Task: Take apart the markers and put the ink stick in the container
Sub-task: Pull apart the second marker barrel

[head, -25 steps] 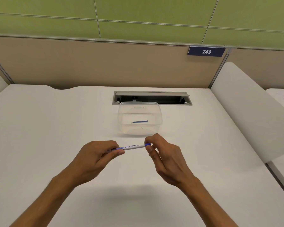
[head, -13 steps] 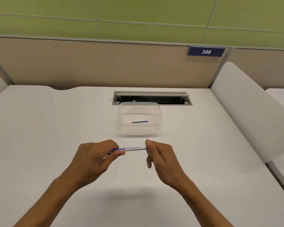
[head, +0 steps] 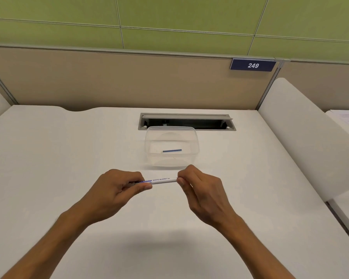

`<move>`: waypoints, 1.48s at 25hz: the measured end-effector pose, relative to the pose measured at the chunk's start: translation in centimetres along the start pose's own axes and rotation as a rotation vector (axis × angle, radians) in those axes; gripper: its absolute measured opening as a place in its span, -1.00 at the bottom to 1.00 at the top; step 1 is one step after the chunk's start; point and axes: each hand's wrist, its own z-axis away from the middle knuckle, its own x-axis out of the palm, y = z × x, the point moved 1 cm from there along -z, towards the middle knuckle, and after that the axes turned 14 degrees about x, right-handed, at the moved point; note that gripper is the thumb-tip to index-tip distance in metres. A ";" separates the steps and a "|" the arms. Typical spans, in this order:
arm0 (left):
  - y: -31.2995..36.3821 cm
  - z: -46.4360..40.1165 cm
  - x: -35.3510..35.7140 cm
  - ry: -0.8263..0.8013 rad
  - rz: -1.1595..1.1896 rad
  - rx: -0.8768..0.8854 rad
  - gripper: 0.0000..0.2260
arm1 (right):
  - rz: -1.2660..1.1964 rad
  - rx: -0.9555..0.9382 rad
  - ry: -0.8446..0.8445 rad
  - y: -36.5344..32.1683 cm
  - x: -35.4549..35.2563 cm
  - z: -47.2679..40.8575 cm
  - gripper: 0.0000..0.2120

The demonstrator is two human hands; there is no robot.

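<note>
Right now your slim white whiteboard marker [head: 163, 181] lies left-to-right above the desk, left hand [head: 117, 190] pinching one end, right hand [head: 199, 188] pinching the other, so pull apart along that axis, clear plastic container [head: 195, 141] just beyond.

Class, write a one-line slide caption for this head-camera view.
Both hands, left and right, grip a whiteboard marker by its ends before a clear container holding one blue ink stick.

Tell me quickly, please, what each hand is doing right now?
Left hand: grips the left end of the marker.
Right hand: pinches the marker's right end.
</note>
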 end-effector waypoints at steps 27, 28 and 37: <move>1.8 -0.5 -0.6 0.090 -0.753 0.330 -0.67 | -0.859 0.711 -0.376 -1.6 0.1 -0.9 -0.47; 1.7 -0.5 -0.6 0.088 -0.750 0.332 -0.67 | -0.883 0.731 -0.390 -1.6 0.2 -1.0 -0.46; 1.3 -0.7 -1.2 0.103 -0.275 0.120 -0.71 | -0.070 0.095 0.028 -1.2 -1.0 -0.9 -0.79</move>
